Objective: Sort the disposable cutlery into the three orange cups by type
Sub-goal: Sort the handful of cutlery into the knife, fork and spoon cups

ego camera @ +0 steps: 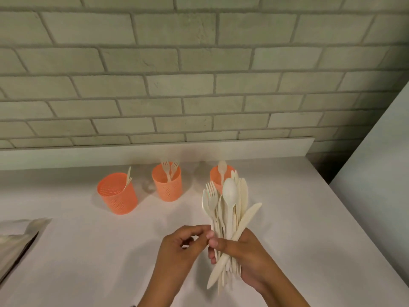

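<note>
The right hand grips the cutlery bundle by its handles, heads up and fanned, probably so each type can be identified and drawn out singly. The left hand pinches a handle at the bundle's left edge. The pieces are cream and matte: forks, spoons and knives mixed. The bundle is held above the counter, in front of the right cup. The left cup holds knives and the middle cup holds forks.

Dim warm light, soft shadows, wide-angle bowing at edges, slight blur
</note>
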### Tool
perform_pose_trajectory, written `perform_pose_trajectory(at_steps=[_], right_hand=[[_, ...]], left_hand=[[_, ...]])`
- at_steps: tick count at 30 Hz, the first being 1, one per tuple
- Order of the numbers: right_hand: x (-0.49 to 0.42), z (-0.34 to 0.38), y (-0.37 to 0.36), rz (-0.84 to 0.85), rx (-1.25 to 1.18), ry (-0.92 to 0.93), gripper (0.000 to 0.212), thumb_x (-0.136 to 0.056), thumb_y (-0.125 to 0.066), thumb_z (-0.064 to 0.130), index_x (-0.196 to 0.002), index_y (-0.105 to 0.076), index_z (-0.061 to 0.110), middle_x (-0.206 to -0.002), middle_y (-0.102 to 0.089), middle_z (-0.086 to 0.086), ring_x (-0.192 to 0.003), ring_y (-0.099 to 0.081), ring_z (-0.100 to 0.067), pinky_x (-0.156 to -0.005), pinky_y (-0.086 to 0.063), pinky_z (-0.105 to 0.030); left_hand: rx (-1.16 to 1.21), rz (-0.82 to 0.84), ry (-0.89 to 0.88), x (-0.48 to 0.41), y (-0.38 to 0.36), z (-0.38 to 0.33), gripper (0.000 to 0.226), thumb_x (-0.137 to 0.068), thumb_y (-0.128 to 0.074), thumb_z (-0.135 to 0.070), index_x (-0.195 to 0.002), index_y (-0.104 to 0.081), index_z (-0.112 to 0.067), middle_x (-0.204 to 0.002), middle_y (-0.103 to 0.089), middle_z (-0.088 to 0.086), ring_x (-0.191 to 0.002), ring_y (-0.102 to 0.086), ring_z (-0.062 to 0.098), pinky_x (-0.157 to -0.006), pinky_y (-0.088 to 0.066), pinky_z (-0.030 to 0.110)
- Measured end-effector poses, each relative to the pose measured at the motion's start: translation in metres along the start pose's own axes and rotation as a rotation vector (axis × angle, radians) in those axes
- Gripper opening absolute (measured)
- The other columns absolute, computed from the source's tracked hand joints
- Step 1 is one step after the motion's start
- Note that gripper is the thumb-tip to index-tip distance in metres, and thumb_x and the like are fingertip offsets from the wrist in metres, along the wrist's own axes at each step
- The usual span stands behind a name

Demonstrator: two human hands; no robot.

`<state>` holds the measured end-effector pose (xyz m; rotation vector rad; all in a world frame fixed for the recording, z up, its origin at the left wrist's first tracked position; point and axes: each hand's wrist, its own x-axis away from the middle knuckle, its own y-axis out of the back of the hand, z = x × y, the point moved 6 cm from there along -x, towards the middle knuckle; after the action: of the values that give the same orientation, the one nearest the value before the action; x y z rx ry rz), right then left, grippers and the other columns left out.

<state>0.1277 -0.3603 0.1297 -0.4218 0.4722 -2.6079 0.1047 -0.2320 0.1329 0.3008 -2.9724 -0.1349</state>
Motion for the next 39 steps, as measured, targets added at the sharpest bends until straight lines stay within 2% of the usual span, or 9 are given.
perform_pose_trajectory(at_steps=[4, 10, 14, 17, 23, 27, 30, 35, 39], right_hand=[[0.005, -0.002, -0.014, 0.04, 0.063, 0.015, 0.026, -0.071, -0.071, 0.002, -0.096, -0.069, -0.001, -0.066, -0.064, -0.011, -0.057, -0.061, -0.021, -0.059, -0.052, -0.028], [0.008, -0.007, -0.022, -0.003, 0.062, 0.043, 0.033, -0.068, -0.075, 0.008, -0.099, -0.069, 0.0, -0.074, -0.07, -0.015, -0.063, -0.066, -0.026, -0.064, -0.056, -0.032], [0.01, -0.009, -0.025, -0.022, 0.039, 0.053, 0.039, -0.064, -0.078, 0.011, -0.099, -0.068, -0.001, -0.08, -0.072, -0.019, -0.069, -0.07, -0.029, -0.065, -0.057, -0.034], [0.01, -0.009, -0.025, -0.036, 0.014, 0.055, 0.035, -0.071, -0.072, 0.006, -0.104, -0.067, -0.004, -0.087, -0.072, -0.024, -0.076, -0.071, -0.033, -0.068, -0.057, -0.035], [0.011, -0.009, -0.014, -0.184, -0.003, 0.06, 0.022, -0.082, -0.065, -0.003, -0.103, -0.064, -0.003, -0.092, -0.07, -0.031, -0.082, -0.07, -0.043, -0.075, -0.057, -0.049], [0.009, -0.011, -0.001, -0.287, -0.007, 0.047, 0.025, -0.076, -0.071, -0.001, -0.099, -0.061, -0.008, -0.081, -0.07, -0.027, -0.076, -0.07, -0.043, -0.066, -0.059, -0.045], [0.007, -0.011, 0.007, -0.331, -0.014, 0.051, 0.011, -0.083, -0.063, -0.005, -0.093, -0.06, -0.009, -0.072, -0.067, -0.022, -0.065, -0.067, -0.038, -0.062, -0.058, -0.042], [0.004, -0.012, 0.017, -0.373, -0.042, 0.04, 0.011, -0.083, -0.062, -0.005, -0.092, -0.059, -0.008, -0.069, -0.064, -0.023, -0.055, -0.062, -0.033, -0.054, -0.055, -0.038], [-0.002, -0.013, 0.021, -0.387, -0.046, 0.03, 0.006, -0.082, -0.063, -0.005, -0.087, -0.059, -0.006, -0.068, -0.064, -0.023, -0.053, -0.061, -0.034, -0.053, -0.055, -0.039]], left_hand=[[-0.032, -0.051, -0.008, 0.006, 0.012, -0.006, 0.015, -0.065, -0.08, -0.019, -0.059, -0.074, -0.03, -0.069, -0.072, -0.012, -0.059, -0.046, 0.016, -0.054, -0.041, 0.01], [-0.079, 0.057, 0.037, 0.006, 0.016, -0.006, 0.01, -0.075, -0.074, -0.021, -0.065, -0.076, -0.022, -0.059, -0.07, 0.007, -0.057, -0.04, 0.02, -0.057, -0.041, 0.013], [-0.096, 0.124, 0.019, 0.005, 0.017, -0.014, 0.017, -0.079, -0.07, -0.018, -0.067, -0.074, -0.007, -0.061, -0.068, 0.017, -0.045, -0.052, 0.008, -0.056, -0.041, 0.008], [-0.044, 0.137, 0.03, 0.005, 0.017, -0.017, 0.016, -0.08, -0.069, -0.015, -0.071, -0.074, -0.003, -0.046, -0.061, 0.002, -0.04, -0.052, 0.004, -0.051, -0.038, 0.005], [0.049, 0.006, 0.035, -0.001, 0.026, -0.015, 0.014, -0.081, -0.067, -0.01, -0.076, -0.078, -0.018, -0.048, -0.059, -0.01, -0.045, -0.047, 0.002, -0.048, -0.046, 0.016], [0.177, -0.039, 0.021, -0.013, 0.031, -0.02, 0.017, -0.079, -0.068, -0.007, -0.073, -0.078, -0.019, -0.058, -0.062, 0.002, -0.053, -0.055, 0.007, -0.058, -0.056, 0.022], [0.207, -0.129, -0.062, -0.037, 0.046, -0.033, 0.021, -0.08, -0.067, -0.004, -0.063, -0.075, -0.013, -0.055, -0.062, 0.002, -0.055, -0.058, 0.011, -0.062, -0.057, 0.021], [-0.023, -0.338, -0.291, -0.113, 0.086, -0.064, 0.017, -0.083, -0.067, -0.017, -0.07, -0.07, -0.008, -0.051, -0.066, -0.01, -0.058, -0.061, 0.008, -0.061, -0.049, 0.017], [-0.309, -0.43, -0.362, -0.168, 0.093, -0.05, 0.03, -0.086, -0.064, -0.018, -0.064, -0.065, 0.002, -0.06, -0.064, 0.02, -0.057, -0.051, 0.019, -0.058, -0.041, 0.033]])
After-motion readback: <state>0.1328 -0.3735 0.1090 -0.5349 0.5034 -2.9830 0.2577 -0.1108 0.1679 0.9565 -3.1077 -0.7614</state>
